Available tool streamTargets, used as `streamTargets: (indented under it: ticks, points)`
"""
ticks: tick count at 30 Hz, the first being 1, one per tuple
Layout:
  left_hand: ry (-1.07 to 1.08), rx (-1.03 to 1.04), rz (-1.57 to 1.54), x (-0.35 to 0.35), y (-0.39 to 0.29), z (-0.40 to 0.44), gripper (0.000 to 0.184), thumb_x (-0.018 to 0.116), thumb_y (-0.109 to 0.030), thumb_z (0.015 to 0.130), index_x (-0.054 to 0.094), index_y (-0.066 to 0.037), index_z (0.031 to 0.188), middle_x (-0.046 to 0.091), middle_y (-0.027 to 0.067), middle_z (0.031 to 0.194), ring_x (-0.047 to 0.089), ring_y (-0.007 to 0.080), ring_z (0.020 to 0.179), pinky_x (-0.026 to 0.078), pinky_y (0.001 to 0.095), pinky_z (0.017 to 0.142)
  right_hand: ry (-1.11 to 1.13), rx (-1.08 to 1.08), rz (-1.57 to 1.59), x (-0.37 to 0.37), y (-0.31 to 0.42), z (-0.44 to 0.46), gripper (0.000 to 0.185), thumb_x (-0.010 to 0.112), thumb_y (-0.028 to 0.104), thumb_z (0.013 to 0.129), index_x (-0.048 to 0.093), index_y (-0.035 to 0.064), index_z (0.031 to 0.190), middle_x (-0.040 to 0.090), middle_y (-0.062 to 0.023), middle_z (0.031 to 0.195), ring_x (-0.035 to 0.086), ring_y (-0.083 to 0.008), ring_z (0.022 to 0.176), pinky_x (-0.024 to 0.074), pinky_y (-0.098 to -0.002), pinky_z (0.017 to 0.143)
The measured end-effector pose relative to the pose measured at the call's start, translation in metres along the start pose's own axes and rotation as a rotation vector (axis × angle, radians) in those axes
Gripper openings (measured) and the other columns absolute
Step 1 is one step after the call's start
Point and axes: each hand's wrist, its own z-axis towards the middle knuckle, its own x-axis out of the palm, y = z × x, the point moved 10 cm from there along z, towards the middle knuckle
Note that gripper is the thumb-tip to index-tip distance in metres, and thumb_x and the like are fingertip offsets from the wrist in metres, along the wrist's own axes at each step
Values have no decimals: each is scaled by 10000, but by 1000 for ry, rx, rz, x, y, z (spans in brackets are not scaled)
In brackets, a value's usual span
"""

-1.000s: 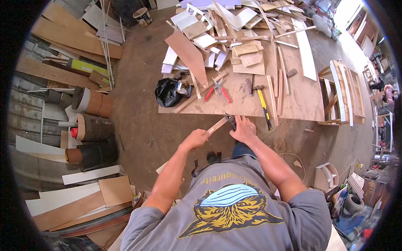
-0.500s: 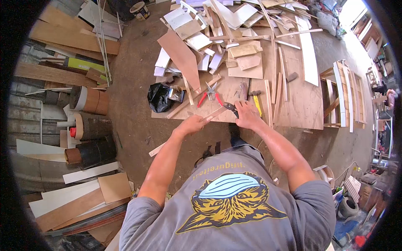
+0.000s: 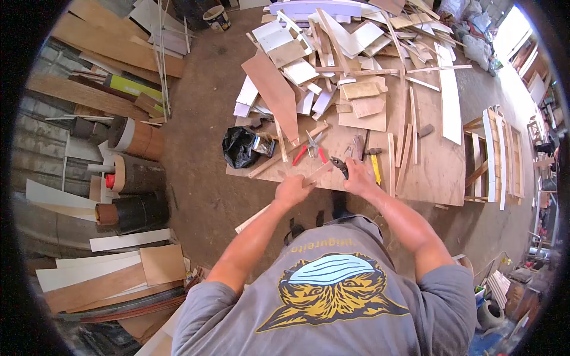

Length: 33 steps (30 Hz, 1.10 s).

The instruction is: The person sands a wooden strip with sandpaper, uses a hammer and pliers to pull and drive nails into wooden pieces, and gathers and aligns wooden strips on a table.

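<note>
A thin wood strip (image 3: 319, 173) runs from low left up to the right, and my left hand (image 3: 293, 191) is closed round it. Dark pliers (image 3: 339, 167) are in the closed fingers of my right hand (image 3: 360, 178), with their jaws close to the strip's upper end; whether they touch it cannot be made out. Just beyond the hands, red-handled pliers (image 3: 310, 149) lie on the plywood tabletop (image 3: 436, 178). A hammer with a yellow handle (image 3: 375, 166) lies right of my right hand. The black plastic bag (image 3: 238, 148) sits at the table's left corner.
Wood offcuts (image 3: 362, 89) are heaped over the far part of the table. A wooden frame (image 3: 496, 154) stands at the right. Rolls of material (image 3: 139, 178) and boards (image 3: 113, 279) line the left side. A bucket (image 3: 217, 19) stands at the far left.
The view has shifted. Since one second ago, my hands with the strip and dark pliers have come from before the table's near edge to over it. The pliers are now nearer the strip's tip.
</note>
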Motion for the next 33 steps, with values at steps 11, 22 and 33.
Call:
streamTargets:
  ticks: [11,22,33]
  points:
    - [210,-128,-124,38,15,-14,703,605,-698,897,739,-13,984,732,217,873,733,374,842,583,473,768,22,171,56,27,16,-12,378,696,143,712,594,30,1058,711,-229,1004,693,-437,958,541,-527,828]
    - [1,69,-372,55,32,12,649,444,-542,1053,667,37,861,664,230,747,690,363,716,541,473,715,92,263,91,27,27,-2,365,650,166,757,608,15,1087,712,-264,1023,691,-439,1002,538,-537,870]
    - [79,-19,-235,84,39,12,760,420,-630,1033,700,73,952,688,323,890,679,489,903,523,533,800,343,321,3,37,24,-7,439,629,137,763,618,-19,1173,713,-277,1064,692,-430,1061,549,-517,909]
